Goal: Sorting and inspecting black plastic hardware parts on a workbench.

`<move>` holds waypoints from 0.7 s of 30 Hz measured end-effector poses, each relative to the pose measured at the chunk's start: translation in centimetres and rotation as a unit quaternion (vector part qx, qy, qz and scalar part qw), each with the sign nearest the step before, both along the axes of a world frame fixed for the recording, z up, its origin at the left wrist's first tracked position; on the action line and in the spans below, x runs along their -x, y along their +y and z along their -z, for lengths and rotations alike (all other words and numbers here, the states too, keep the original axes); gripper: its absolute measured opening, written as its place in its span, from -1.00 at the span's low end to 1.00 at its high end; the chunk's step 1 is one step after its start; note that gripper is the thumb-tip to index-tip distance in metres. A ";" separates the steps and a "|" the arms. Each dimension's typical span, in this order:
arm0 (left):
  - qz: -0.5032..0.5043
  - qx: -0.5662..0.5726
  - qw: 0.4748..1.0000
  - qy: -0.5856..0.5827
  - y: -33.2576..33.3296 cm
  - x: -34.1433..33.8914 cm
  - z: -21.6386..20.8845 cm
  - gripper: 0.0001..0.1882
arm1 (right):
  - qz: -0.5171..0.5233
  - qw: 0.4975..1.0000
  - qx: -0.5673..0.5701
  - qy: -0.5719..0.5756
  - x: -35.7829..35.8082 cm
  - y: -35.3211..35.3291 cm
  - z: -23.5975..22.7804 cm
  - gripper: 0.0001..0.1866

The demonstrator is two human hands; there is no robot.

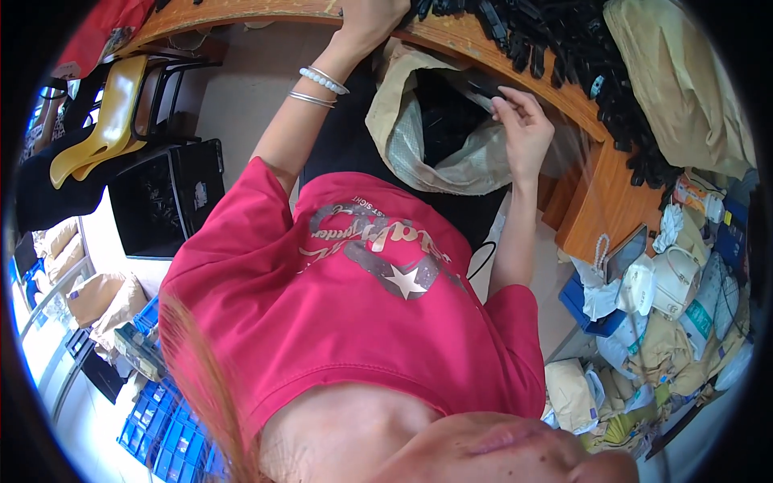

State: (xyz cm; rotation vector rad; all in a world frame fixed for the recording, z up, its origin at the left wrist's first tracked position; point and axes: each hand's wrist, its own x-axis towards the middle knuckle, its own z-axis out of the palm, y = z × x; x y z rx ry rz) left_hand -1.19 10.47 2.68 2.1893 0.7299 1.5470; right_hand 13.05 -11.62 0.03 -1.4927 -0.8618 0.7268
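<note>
A woven sack [394, 121] with a rolled-down tan rim stands open against the table edge, with dark black pieces [451, 121] inside it. My right hand [525, 133] is over the sack's right rim, thumb and fingers bent close together. By its fingertips shows a thin dark, blurred shape; whether it is gripped is hard to see. My left hand [374, 16], with bracelets on its wrist, is at the wooden table's near edge, and its fingers are cut off by the picture's top. A heap of small black plastic parts [555, 48] covers the table to the right of it.
The curved wooden table [274, 10] runs along the top. A tan sack [684, 80] lies on its right end. Bags and packages [676, 282] pile up at the right. At the left are a yellow chair [113, 129], a black box [153, 201] and blue crates [169, 427].
</note>
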 end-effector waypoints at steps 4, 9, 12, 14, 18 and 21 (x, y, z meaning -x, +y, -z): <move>-0.016 -0.061 0.997 -0.039 -1.7 -0.4 -0.3 -0.81 | 0.041 0.999 -0.027 0.002 0.9 0.1 -0.7 -0.79; 0.308 0.367 0.878 0.013 -6.9 -0.3 2.3 -0.67 | 0.037 0.991 -0.093 -0.086 1.3 0.8 -1.9 -0.78; 0.333 0.477 0.803 0.131 -8.0 0.6 0.4 -0.59 | 0.025 0.988 -0.112 -0.107 1.4 1.2 -1.9 -0.79; 0.362 0.450 0.809 0.110 -8.4 0.9 0.2 -0.63 | 0.049 0.988 -0.107 -0.102 1.8 1.2 -2.0 -0.81; 0.283 0.317 0.892 0.154 -9.5 1.2 0.7 -0.61 | 0.055 0.983 -0.110 -0.136 2.2 1.4 -2.0 -0.80; 0.231 0.168 0.946 0.155 -10.1 1.3 1.1 -0.63 | 0.032 0.974 -0.100 -0.203 1.8 1.5 -1.9 -0.79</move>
